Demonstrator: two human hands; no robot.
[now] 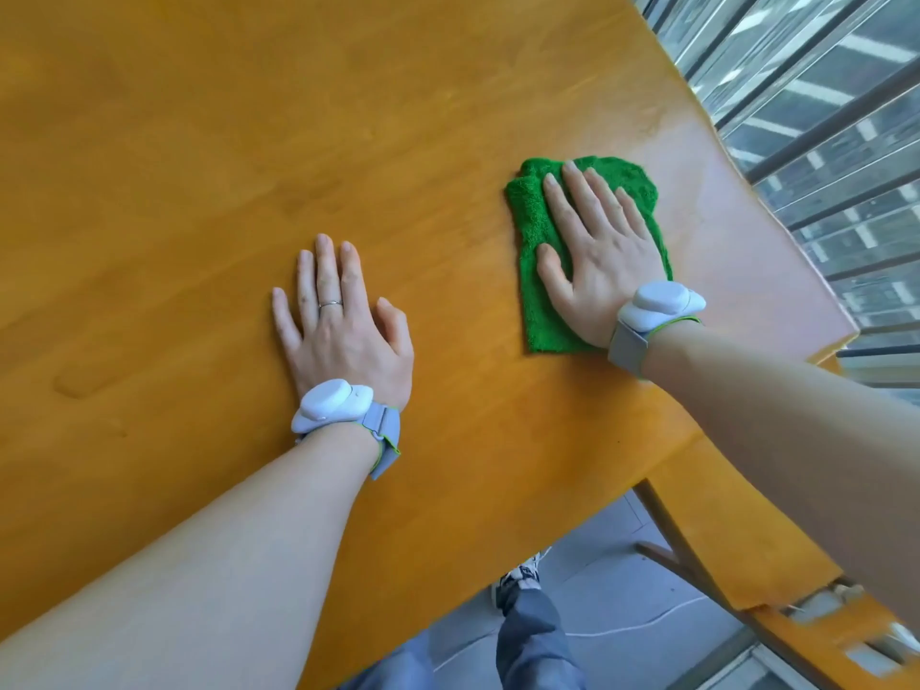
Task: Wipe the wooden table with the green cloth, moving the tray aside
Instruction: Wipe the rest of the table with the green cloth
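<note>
Orange-brown wood is filling nearly the whole head view, the wooden table [249, 141] running away to the upper left while its far right edge is meeting a wall of window railings [821, 117] with daylight glaring through. Down on the tabletop, the left hand [343, 321] is lying flat, palm down, fingers straight and slightly fanned, holding nothing and simply resting on the bare wood; a thin ring [330, 304] is showing on one finger and a white wrist device [331, 405] on a grey strap is sitting on the wrist. Over to the right, the right hand [597, 256] is pressing flat on the green cloth [542, 301], fingers extended and close together, thumb lying out to the side, nothing curled or pinched. That cloth is sitting near the table's right-hand edge, bunched and folded under the palm, its fluffy green border peeking out around the fingertips and below the wrist. A second white wrist device [662, 303] is riding on that wrist too. Below the near table edge, a leg in grey-blue trousers [527, 634] and a shoe [517, 575] are showing above a grey floor [622, 590], with a wooden chair frame [697, 540] angling down at lower right.
</note>
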